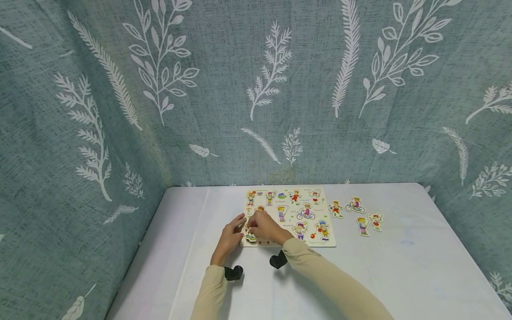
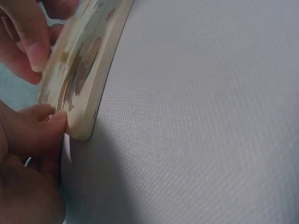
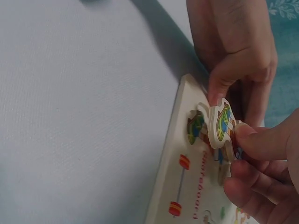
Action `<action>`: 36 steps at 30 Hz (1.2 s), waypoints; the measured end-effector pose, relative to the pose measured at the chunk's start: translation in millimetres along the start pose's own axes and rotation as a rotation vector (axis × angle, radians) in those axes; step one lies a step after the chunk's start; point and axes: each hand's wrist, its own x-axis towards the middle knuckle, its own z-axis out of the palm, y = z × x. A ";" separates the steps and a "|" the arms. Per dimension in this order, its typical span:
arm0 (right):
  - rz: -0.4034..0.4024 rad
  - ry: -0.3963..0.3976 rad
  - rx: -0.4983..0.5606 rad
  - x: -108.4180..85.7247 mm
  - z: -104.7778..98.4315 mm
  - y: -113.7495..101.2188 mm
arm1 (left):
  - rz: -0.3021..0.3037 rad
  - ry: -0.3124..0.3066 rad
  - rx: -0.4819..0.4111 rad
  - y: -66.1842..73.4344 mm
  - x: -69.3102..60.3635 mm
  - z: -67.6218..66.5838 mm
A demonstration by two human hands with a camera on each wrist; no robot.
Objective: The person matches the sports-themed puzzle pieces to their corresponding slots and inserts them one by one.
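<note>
A pale wooden puzzle board [image 1: 294, 191] printed with sports figures lies on the table. My right hand [image 1: 266, 226] pinches a small wooden puzzle piece [image 3: 220, 123] between thumb and fingers. The piece shows a figure on a green skateboard; it is tilted just above the board's near left corner, over a matching printed picture [image 3: 195, 127]. At the board's left edge is my left hand [image 1: 230, 238], its fingers spread apart. Its thumb [image 2: 46, 128] touches the board's side near the corner. My hands hide part of the board's left side.
To the right of the board lie several loose pieces: a footballer [image 1: 336, 209], a cyclist [image 1: 355, 205], a golfer-like figure [image 1: 363, 226] and a tennis player [image 1: 376, 222]. Behind the white table [image 1: 400, 275] hangs a leaf-patterned green cloth [image 1: 224, 89].
</note>
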 end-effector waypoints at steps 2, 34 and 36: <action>0.035 -0.005 -0.021 0.2 2.5 1.0 | -0.003 -0.002 -0.006 0.6 0.2 0.9; 0.064 0.091 -0.215 -0.2 27.0 3.6 | -0.045 0.020 -0.025 3.6 0.5 3.1; 0.052 0.085 -0.206 -0.5 26.0 1.8 | -0.052 0.022 -0.026 3.0 0.6 2.4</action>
